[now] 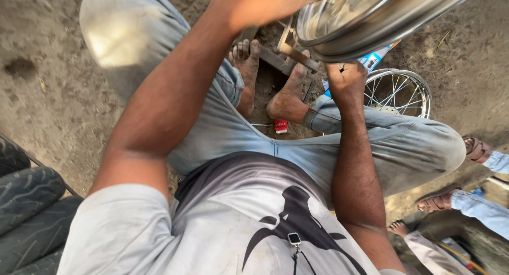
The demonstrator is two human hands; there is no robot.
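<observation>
Dusty, packed dirt [47, 94] fills the background around me as I sit on the ground with my knees spread. Nearest the bottom of the frame is my grey shirt [233, 222], a dark bird shape printed on its front. My pale jeans [222, 132] run up from there toward my bare feet [265, 79] at the upper middle. At the lower left lie black tyres [26, 211], stacked at the frame's edge.

My left hand [265, 4] is at the top centre, palm against the near edge of a shiny metal rim [366, 20] that fills the upper right; blur hides my fingers, so I cannot tell how they are set. My right hand [345, 76] is just under the rim, closed in a fist, and I cannot tell what it grips, if anything. Below my feet a small red thing [280, 126] lies on the ground. Past my right knee, a spoked wheel [397, 92] lies flat on the dirt. At the right edge are other people's sandalled feet [456, 174].
</observation>
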